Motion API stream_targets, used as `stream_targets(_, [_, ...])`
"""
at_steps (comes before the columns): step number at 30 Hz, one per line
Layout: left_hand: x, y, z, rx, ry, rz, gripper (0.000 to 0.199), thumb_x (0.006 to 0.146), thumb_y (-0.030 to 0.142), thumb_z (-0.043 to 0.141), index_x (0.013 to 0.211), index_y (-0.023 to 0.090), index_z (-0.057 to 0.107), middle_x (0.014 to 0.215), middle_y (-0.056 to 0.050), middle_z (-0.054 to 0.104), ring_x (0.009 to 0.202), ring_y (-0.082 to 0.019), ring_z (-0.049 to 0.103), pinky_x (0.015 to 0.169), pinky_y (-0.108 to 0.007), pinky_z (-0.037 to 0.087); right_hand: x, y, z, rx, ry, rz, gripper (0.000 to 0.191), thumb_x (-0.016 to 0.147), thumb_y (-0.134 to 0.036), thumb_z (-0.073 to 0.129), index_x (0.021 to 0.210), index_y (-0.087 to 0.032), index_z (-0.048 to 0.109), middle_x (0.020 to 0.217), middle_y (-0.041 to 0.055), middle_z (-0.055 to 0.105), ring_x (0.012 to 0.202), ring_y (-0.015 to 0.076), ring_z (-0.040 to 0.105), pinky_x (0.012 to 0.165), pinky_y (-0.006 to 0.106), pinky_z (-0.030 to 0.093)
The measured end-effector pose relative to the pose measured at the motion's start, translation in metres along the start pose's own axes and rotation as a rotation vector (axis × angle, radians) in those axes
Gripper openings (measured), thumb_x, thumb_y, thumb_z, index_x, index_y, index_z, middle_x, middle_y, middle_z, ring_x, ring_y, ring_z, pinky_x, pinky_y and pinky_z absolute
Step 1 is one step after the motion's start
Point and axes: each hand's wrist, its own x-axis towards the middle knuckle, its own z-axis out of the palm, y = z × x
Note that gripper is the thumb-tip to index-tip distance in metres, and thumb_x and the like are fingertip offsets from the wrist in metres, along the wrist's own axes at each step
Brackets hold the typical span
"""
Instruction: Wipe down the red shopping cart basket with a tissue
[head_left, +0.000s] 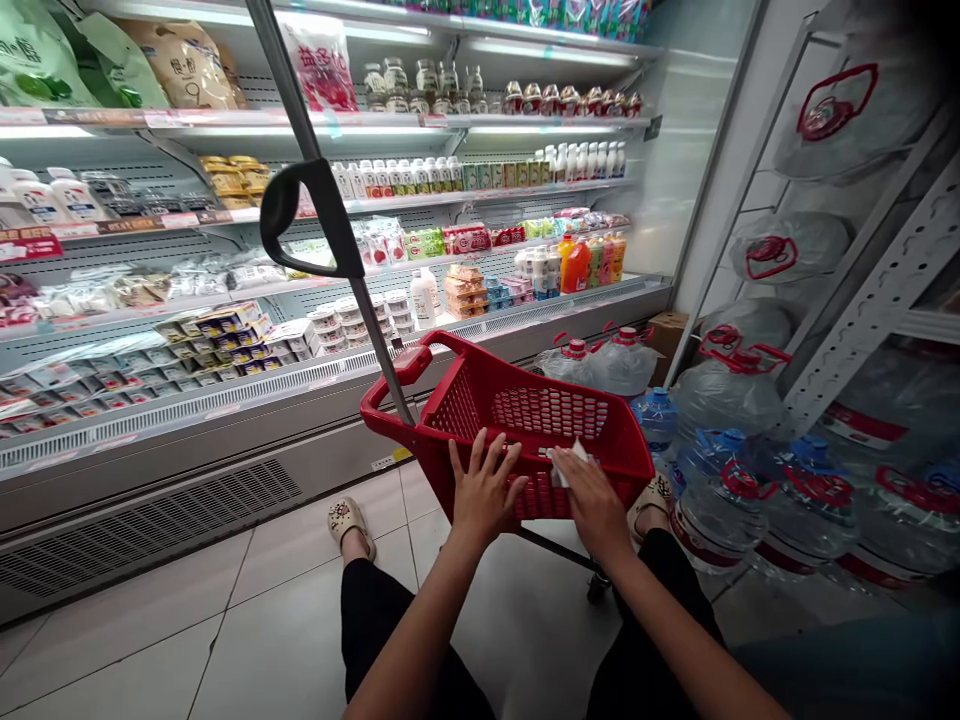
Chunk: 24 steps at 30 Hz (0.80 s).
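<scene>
A red plastic shopping basket (465, 375) on wheels stands between my legs, with a long pole and a black loop handle (330, 220) rising at its left end. My left hand (484, 490) is spread against the near side of the basket, close to its rim, and holds nothing. Farther right, my right hand (592, 490) presses a white wipe (561, 466) against the near rim and side. Part of the wipe is hidden under the fingers. The basket's inside shows through its open top.
A refrigerated display (315, 400) with packed dairy shelves runs behind the basket. Large water bottles (727, 510) with red handles crowd the floor at right, beside a metal rack (874, 310). A cardboard box (667, 335) sits behind them. Pale tiles (277, 640) cover the floor.
</scene>
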Motion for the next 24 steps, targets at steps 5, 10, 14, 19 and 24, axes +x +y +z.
stream_targets(5, [-0.003, -0.011, -0.019, 0.005, -0.023, 0.047, 0.06, 0.106, 0.05, 0.047, 0.163, 0.042, 0.028, 0.166, 0.003, 0.04, 0.154, -0.029, 0.035, 0.126, -0.067, -0.013, 0.003, -0.008, 0.0, -0.037, -0.037, -0.07, 0.076, 0.097, -0.004, 0.029, 0.167, -0.03, 0.019, 0.162, -0.0001, 0.047, 0.151, 0.0181, 0.041, 0.128, 0.047, 0.029])
stream_targets(10, [-0.003, -0.024, -0.04, 0.056, -0.006, -0.029, 0.054, 0.108, 0.051, 0.042, 0.16, 0.038, 0.037, 0.16, 0.0, 0.049, 0.15, -0.03, 0.043, 0.124, -0.068, -0.017, -0.018, 0.032, -0.019, -0.133, 0.017, -0.018, 0.072, 0.099, -0.007, 0.03, 0.166, -0.032, 0.022, 0.157, -0.0014, 0.052, 0.147, 0.0194, 0.047, 0.128, 0.049, 0.025])
stream_targets(14, [-0.002, -0.009, -0.042, 0.03, 0.014, -0.056, 0.051, 0.107, 0.054, 0.043, 0.152, 0.033, 0.053, 0.151, -0.002, 0.06, 0.143, -0.031, 0.05, 0.125, -0.068, -0.016, -0.022, 0.041, -0.016, -0.129, 0.059, 0.062, 0.066, 0.102, -0.013, 0.031, 0.165, -0.032, 0.026, 0.156, -0.0001, 0.054, 0.147, 0.0217, 0.047, 0.127, 0.051, 0.027])
stream_targets(19, [0.0, 0.011, -0.046, 0.051, 0.042, -0.013, 0.064, 0.102, 0.063, 0.047, 0.158, 0.032, 0.044, 0.163, -0.007, 0.045, 0.143, -0.035, 0.05, 0.125, -0.07, -0.009, -0.001, 0.006, 0.002, -0.06, 0.033, 0.003, 0.065, 0.102, -0.013, 0.032, 0.165, -0.029, 0.028, 0.157, 0.0024, 0.054, 0.147, 0.0223, 0.047, 0.127, 0.052, 0.028])
stream_targets(24, [0.005, 0.02, -0.06, 0.059, 0.039, 0.03, 0.076, 0.102, 0.067, 0.04, 0.166, 0.032, 0.022, 0.173, -0.007, 0.022, 0.155, -0.032, 0.032, 0.126, -0.069, -0.003, 0.039, -0.061, 0.03, 0.082, 0.027, -0.165, 0.067, 0.1, -0.021, 0.044, 0.165, -0.023, 0.028, 0.156, 0.009, 0.054, 0.145, 0.0256, 0.049, 0.127, 0.053, 0.029])
